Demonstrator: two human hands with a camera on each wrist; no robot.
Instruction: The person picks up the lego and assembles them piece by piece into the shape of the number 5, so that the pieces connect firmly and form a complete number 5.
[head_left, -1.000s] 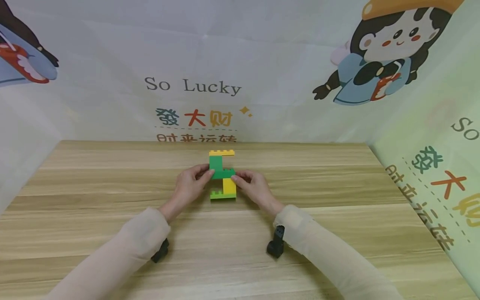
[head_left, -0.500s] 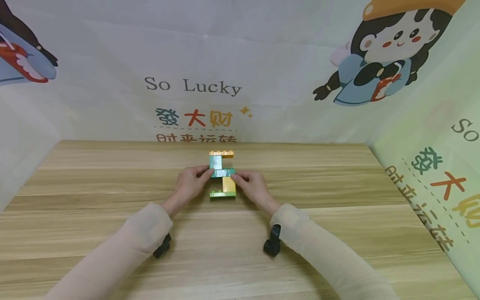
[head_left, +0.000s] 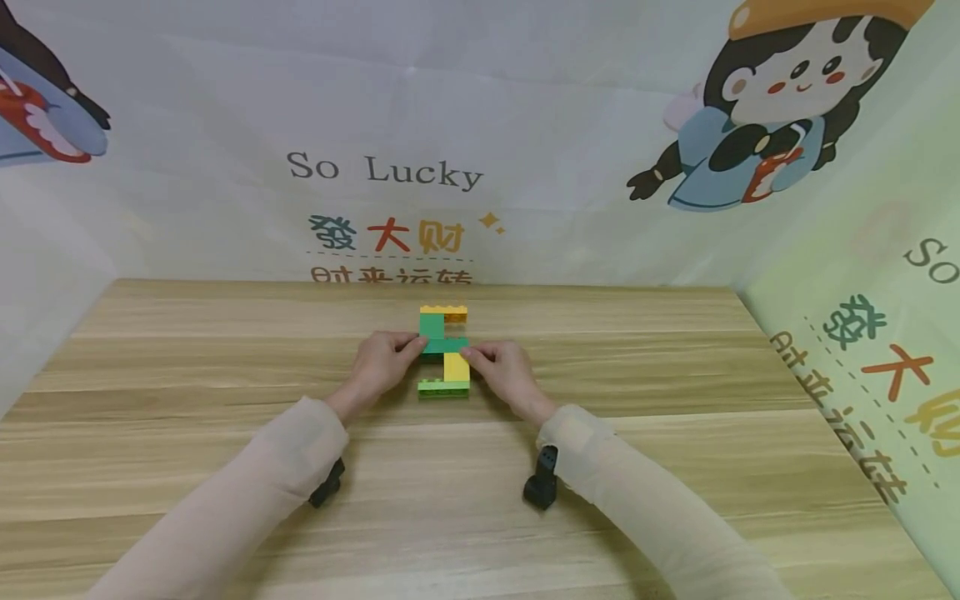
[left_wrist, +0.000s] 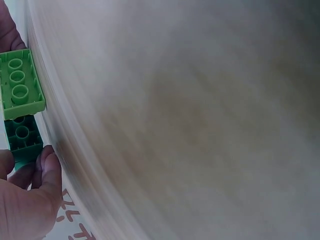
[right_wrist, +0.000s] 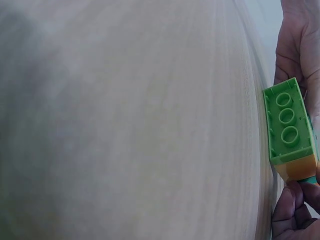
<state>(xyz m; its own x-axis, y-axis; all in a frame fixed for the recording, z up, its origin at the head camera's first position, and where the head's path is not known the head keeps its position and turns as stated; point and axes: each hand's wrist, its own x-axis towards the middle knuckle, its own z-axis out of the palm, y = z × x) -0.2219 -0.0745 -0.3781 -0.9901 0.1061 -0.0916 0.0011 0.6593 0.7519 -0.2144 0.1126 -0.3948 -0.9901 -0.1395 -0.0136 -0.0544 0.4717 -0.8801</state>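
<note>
A stack of toy building bricks stands out near the middle of the head view, held between both hands. From the top down it has a yellow-orange brick (head_left: pixel 444 310), a green block (head_left: pixel 432 326), a longer green brick (head_left: pixel 447 345), a yellow block (head_left: pixel 457 367) and a light green brick (head_left: pixel 443 388). My left hand (head_left: pixel 382 364) pinches the left end of the longer green brick. On the other side, my right hand (head_left: pixel 510 374) grips near where that brick meets the yellow block. Both wrist views show the light green brick's hollow underside (left_wrist: pixel 19 85) facing the camera.
A wood-grain table (head_left: pixel 442 517) spreads under the arms. Printed white cloth (head_left: pixel 555 125) hangs behind it and along both sides. Small black cameras, such as the right wrist camera (head_left: pixel 540 481), sit at the beige sleeves.
The stack has tilted slightly, so the undersides of its yellow-orange and light green bricks now show in the head view. Both hands keep their hold, and the forearms have shifted slightly inward.
</note>
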